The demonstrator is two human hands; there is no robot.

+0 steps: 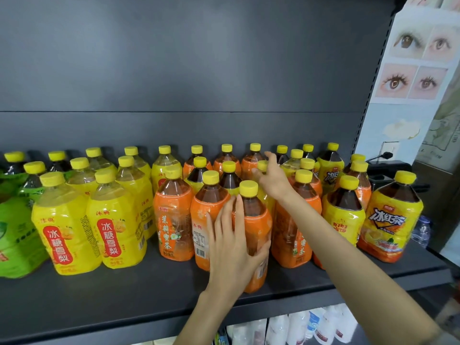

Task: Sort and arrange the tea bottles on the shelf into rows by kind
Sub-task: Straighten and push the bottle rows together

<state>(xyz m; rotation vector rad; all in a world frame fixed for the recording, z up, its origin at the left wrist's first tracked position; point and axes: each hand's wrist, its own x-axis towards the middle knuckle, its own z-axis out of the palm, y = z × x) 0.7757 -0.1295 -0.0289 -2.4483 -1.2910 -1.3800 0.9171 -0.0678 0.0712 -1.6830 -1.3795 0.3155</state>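
The left hand (234,242) wraps the front orange tea bottle (260,227) near the shelf (99,295) edge; the right hand (272,176) reaches, fingers straight, among the back bottles (255,158). The orange row seems in progress; next, seat this bottle in line.

The shelf (99,302) and its back panel (199,58) look like smooth, matt dark-grey metal. The tea bottles (174,190) are clear plastic wrapped in glossy, crinkled film labels (62,235) (light glints off the yellow ones), with ribbed yellow plastic caps (248,188). The eye poster (408,70) beside the shelf is matt paper, slightly creased.
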